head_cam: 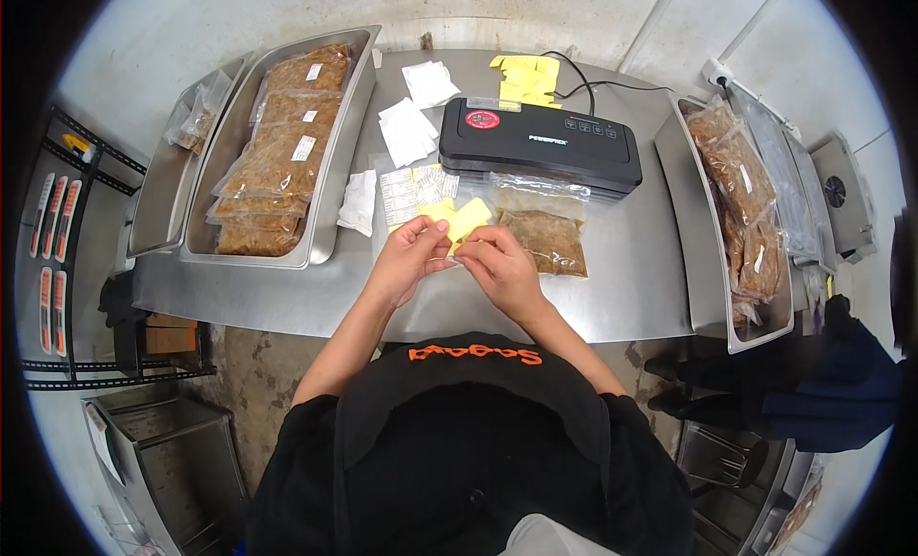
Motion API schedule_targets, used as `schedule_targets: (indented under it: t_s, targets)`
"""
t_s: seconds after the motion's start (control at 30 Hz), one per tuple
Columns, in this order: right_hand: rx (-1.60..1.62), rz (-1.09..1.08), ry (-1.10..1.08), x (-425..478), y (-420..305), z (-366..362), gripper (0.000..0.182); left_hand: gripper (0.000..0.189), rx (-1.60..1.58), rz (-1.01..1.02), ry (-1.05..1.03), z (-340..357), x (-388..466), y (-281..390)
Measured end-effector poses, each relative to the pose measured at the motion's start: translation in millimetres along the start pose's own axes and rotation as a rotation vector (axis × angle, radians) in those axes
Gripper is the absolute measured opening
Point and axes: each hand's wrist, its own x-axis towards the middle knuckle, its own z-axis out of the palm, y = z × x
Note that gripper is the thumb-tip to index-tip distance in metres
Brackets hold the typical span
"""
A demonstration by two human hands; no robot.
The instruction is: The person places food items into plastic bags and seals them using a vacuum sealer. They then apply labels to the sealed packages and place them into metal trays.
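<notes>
Between my left hand and my right hand, I hold yellow backing paper with my fingertips; a small pale piece seems to show between the fingers. Printed label sheets lie just beyond my left hand. A clear plastic pouch of brown food rests flat on the steel table, right of my right hand and partly behind it. Behind the pouch stands a black vacuum sealer. White paper pieces and yellow paper scraps lie at the table's back.
A deep steel pan at left holds labelled pouches; a second steel pan stands beside it. Another pan of pouches is at the right of the steel table. A person in dark clothing is at the far right.
</notes>
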Motion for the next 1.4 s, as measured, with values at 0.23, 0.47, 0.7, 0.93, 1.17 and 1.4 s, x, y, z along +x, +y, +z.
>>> schedule_targets:
  t_s: [0.23,0.47,0.7,0.93,1.17,1.4]
  targets:
    - [0.378,0.283,0.122,-4,17,-7,0.008,0.041,0.017,0.004,0.046,-3,5,-13]
    - [0.415,0.607,-0.426,47,86,-107,0.007,0.036,0.097,0.114,0.257,-29,8,-36]
    - [0.091,0.487,-0.940,63,124,-93,0.010,0.034,0.114,0.100,0.242,-28,4,-39]
    - [-0.032,0.422,-0.685,25,120,-82,0.023,0.031,0.143,0.112,0.262,-42,4,-41]
    - [-0.656,0.152,-0.322,-48,83,-65,0.045,0.026,0.177,0.107,0.310,-24,19,-37]
    - [-0.733,0.495,-0.202,-84,93,-88,0.044,0.013,0.631,0.612,0.310,15,123,14]
